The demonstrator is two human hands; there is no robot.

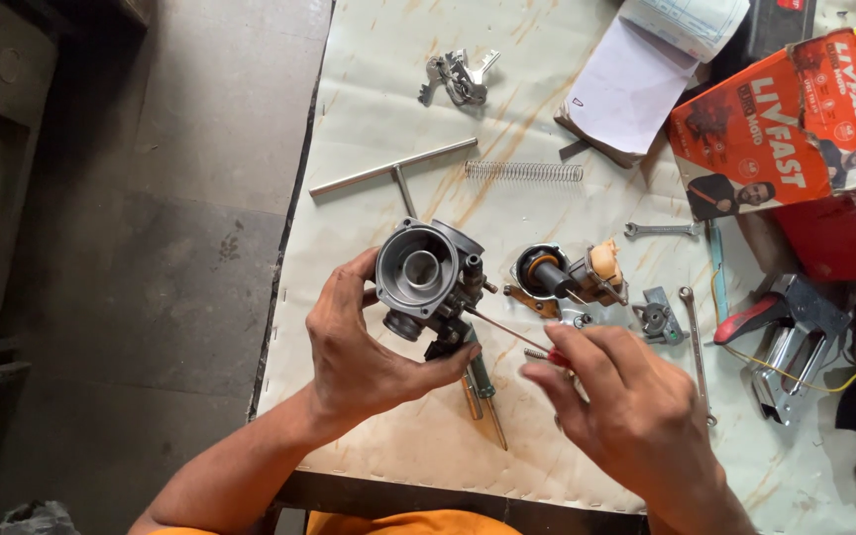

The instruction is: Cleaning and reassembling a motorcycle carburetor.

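Note:
My left hand (pixel 354 352) grips a grey metal carburetor body (pixel 423 275), its round bore facing up at me. My right hand (pixel 626 411) pinches a thin screwdriver with a red handle (pixel 522 342); its slim shaft slants up-left and its tip touches the side of the carburetor body. Just right of the body, on the white table (pixel 378 129), lies another carburetor part with a black and orange cylinder (pixel 557 274). Pliers with dark handles (pixel 481 386) rest on the table under my hands.
A T-handle wrench (pixel 395 170), a coil spring (pixel 523 171), small metal brackets (pixel 460 76), two slim spanners (pixel 694 337), a stapler-like tool (pixel 790 332), an orange box (pixel 780 124) and papers (pixel 636 84) lie on the table. Grey floor to the left.

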